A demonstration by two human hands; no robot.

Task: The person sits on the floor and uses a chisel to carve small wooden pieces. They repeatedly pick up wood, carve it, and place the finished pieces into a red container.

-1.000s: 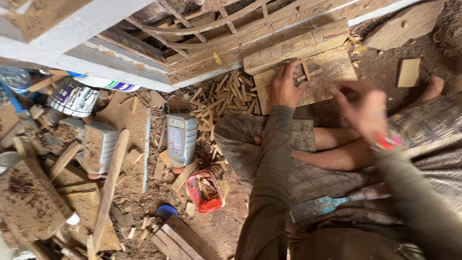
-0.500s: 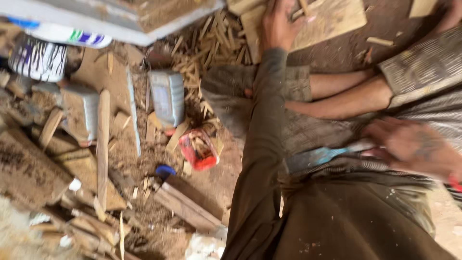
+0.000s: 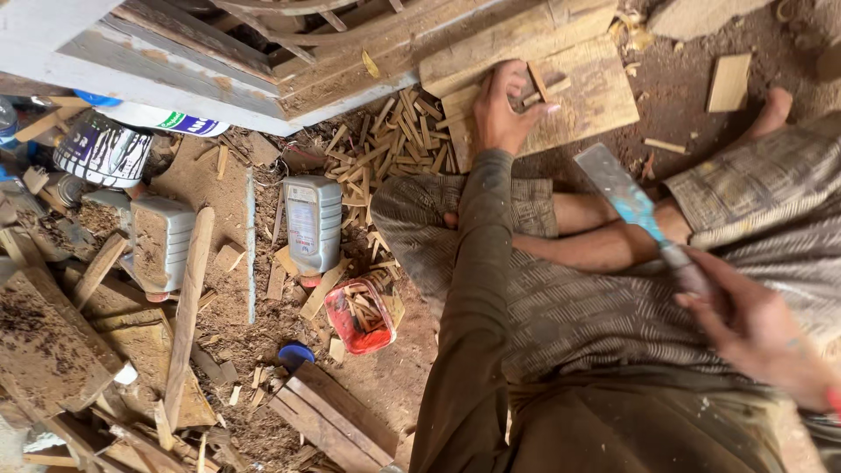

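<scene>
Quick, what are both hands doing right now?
Left hand: closed on a small wooden stick, on the wooden board.
Right hand: closed around a blue-handled chisel.

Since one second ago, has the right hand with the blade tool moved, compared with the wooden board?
Yes. The right hand was raised near the wooden board; now it is low over the lap, away from it, gripping the blade tool.

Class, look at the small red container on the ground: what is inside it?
The red container holds a heap of short, light wooden sticks, like the wood offcuts scattered on the ground beyond it. Its bottom and anything beneath the sticks is covered, so that cannot be seen.
</scene>
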